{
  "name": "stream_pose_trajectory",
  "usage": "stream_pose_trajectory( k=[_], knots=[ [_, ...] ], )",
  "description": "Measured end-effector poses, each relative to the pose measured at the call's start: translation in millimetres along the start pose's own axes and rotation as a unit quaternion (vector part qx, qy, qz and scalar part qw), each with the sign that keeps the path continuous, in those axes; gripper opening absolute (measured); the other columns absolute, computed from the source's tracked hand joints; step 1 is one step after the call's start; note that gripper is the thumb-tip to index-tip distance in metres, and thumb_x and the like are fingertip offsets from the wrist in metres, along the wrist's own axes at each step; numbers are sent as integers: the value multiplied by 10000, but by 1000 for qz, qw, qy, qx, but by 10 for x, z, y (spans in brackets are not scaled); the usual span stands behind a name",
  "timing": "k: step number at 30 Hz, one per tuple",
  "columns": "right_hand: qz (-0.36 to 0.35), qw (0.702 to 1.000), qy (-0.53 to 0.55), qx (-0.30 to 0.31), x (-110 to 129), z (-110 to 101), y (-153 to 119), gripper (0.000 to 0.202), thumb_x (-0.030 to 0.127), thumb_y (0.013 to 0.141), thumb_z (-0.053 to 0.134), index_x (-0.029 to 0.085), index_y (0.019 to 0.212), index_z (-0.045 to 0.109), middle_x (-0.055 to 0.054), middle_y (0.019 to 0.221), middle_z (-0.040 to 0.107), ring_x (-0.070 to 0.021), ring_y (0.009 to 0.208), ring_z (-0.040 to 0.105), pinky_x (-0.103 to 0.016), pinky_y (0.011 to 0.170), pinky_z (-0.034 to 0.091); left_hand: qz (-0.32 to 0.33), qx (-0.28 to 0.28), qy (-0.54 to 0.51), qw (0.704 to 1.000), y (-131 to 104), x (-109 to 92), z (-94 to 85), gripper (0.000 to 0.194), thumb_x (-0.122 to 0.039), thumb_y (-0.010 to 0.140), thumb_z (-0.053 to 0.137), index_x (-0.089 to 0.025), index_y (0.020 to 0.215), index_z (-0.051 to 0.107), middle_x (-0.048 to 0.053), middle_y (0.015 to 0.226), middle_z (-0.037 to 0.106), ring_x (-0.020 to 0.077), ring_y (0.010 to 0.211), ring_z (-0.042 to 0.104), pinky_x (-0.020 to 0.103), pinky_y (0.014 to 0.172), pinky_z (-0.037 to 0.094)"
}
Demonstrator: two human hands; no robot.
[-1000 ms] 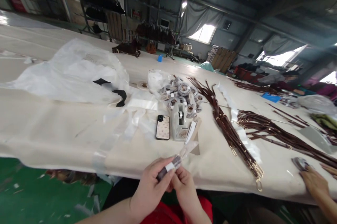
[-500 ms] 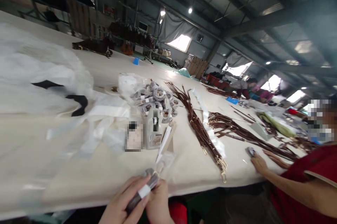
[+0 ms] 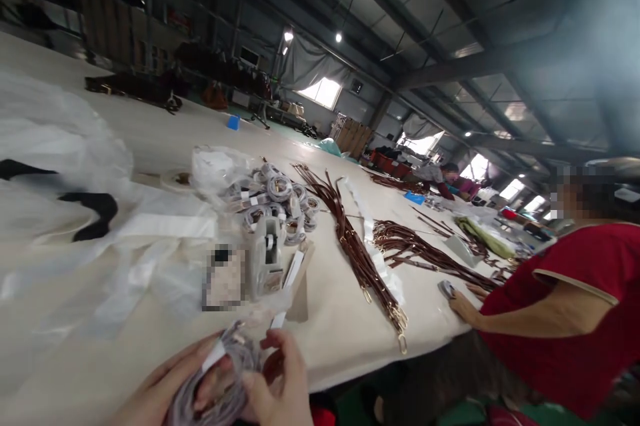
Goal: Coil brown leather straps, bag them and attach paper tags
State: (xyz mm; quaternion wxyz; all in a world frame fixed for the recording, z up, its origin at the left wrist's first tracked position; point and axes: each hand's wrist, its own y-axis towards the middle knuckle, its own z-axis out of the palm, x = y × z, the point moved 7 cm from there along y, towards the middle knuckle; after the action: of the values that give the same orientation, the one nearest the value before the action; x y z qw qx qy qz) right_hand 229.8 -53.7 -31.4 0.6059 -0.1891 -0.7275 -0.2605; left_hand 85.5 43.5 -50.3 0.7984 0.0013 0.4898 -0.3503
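Observation:
At the bottom of the view, both my hands hold a small clear bag with a coiled strap [image 3: 227,373] inside and a white label on it. My left hand [image 3: 160,386] grips it from the left. From the right, my right hand [image 3: 277,383] pinches it with thumb and fingers. The bundle sits just over the near edge of the cream-covered table [image 3: 340,319]. Straight ahead stand a tape dispenser [image 3: 265,266] and a phone [image 3: 223,285] lying flat. Behind them lies a heap of bagged coiled straps [image 3: 273,196].
Long brown straps with gold clasps [image 3: 357,249] run across the table to the right. A person in a red shirt [image 3: 565,319] sits at the right with a hand [image 3: 463,306] on the table. Crumpled clear plastic [image 3: 75,166] covers the left side.
My view has swung right and down, so the person in red has come into sight. The bagged strap has turned in my hands and shows its coiled side.

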Motion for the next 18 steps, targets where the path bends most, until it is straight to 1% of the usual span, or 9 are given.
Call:
stream_pose_trajectory(
  k=[1, 2, 4, 6, 9, 11, 14, 16, 18],
  knots=[
    [17, 998, 35, 55, -33, 87, -18, 565, 562, 718, 764, 189, 1124, 642, -63, 943, 699, -157, 677, 598, -291, 653, 533, -11, 16, 1, 1000, -19, 2, 47, 450, -549, 609, 824, -148, 801, 757, -15, 449, 557, 196, 476, 579, 332, 550, 572],
    [45, 991, 67, 107, -70, 176, -48, 604, 638, 739, 715, 182, 1128, 637, -52, 865, 696, -142, 612, 585, -277, 590, 522, -6, 21, 14, 1000, -39, -5, 75, 465, -580, 646, 790, -144, 804, 751, -12, 464, 563, 195, 490, 583, 333, 568, 569],
    [107, 976, 96, 166, -137, 299, -120, 611, 721, 768, 634, 165, 1022, 643, 15, 628, 607, -99, 454, 503, -223, 446, 440, 39, -4, 69, 997, -71, -49, 56, 506, -624, 720, 710, -141, 867, 748, 6, 521, 614, 210, 540, 615, 333, 592, 566],
    [142, 974, 78, 159, -171, 314, -152, 599, 723, 768, 637, 158, 966, 629, 60, 534, 526, -71, 390, 445, -191, 395, 377, 78, -22, 149, 985, -88, -79, 18, 526, -611, 781, 646, -144, 1004, 738, 28, 608, 680, 231, 617, 654, 353, 658, 578],
    [150, 976, 47, 150, -170, 306, -147, 602, 712, 766, 651, 151, 981, 627, 53, 534, 551, -78, 409, 476, -189, 411, 396, 145, -46, 275, 949, -107, -172, -46, 486, -546, 844, 569, -162, 1102, 718, 88, 919, 770, 269, 895, 701, 392, 888, 559],
    [148, 976, 31, 154, -176, 311, -135, 620, 729, 767, 632, 146, 980, 634, 47, 521, 555, -89, 416, 492, -196, 418, 409, 175, -58, 335, 924, -122, -233, -66, 456, -506, 878, 518, -178, 1128, 713, 103, 1121, 747, 272, 1060, 673, 401, 1017, 499],
    [148, 976, 13, 158, -210, 302, -145, 653, 759, 749, 620, 146, 974, 627, 43, 519, 556, -99, 412, 505, -203, 414, 409, 184, -36, 373, 909, -123, -250, -48, 467, -486, 896, 500, -194, 1209, 686, 100, 1240, 705, 263, 1138, 649, 396, 1073, 466],
    [159, 972, 3, 172, -251, 286, -182, 690, 777, 734, 616, 146, 1012, 631, 41, 503, 551, -107, 400, 500, -210, 405, 401, 170, -11, 380, 909, -103, -202, -46, 491, -492, 869, 550, -205, 1248, 671, 92, 1275, 690, 267, 1166, 640, 395, 1091, 457],
    [164, 967, -5, 193, -276, 259, -201, 713, 776, 707, 637, 158, 1061, 656, 11, 542, 604, -146, 452, 562, -239, 441, 455, 145, 6, 384, 912, -60, -108, -80, 499, -510, 831, 596, -221, 1227, 688, 79, 1270, 697, 282, 1177, 636, 407, 1105, 446]
  ],
)
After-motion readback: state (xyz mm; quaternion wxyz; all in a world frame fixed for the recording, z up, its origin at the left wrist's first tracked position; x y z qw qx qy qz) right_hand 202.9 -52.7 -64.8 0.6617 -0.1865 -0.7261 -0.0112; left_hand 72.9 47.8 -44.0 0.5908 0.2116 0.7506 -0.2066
